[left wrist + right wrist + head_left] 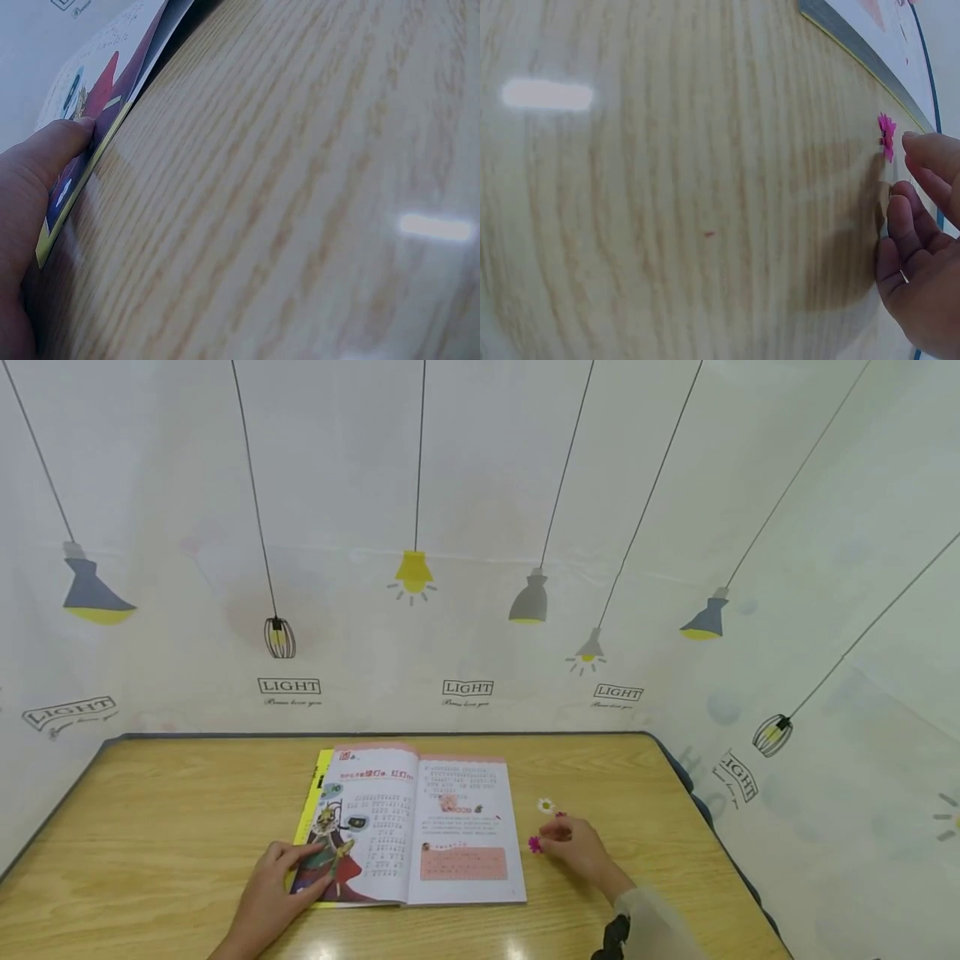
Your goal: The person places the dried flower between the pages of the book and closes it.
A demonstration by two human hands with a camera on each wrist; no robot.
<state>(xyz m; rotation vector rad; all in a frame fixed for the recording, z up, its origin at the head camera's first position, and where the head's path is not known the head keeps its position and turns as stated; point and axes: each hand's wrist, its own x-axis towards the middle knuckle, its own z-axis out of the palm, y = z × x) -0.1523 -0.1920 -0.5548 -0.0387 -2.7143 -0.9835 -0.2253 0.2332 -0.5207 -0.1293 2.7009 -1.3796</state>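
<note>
An open book (466, 827) with printed, illustrated pages lies on the wooden table. My left hand (272, 885) rests on the lower left corner of its left page, fingers and thumb spread over the picture. In the left wrist view the thumb (64, 146) presses on the page near the edge. Right of the book, my right hand (576, 850) is low over the table with bent fingers. A magenta flower (535, 844) lies by its fingertips; the right wrist view shows this flower (886, 137) just off the thumb. I see nothing held between thumb and fingers.
A white flower (545, 805) with a yellow centre lies beyond the right hand, and another magenta flower (560, 815) is partly hidden behind it. Something yellow (311, 802) sticks out under the book's left side. Walls with printed lamps (414, 572) border the table (150, 827).
</note>
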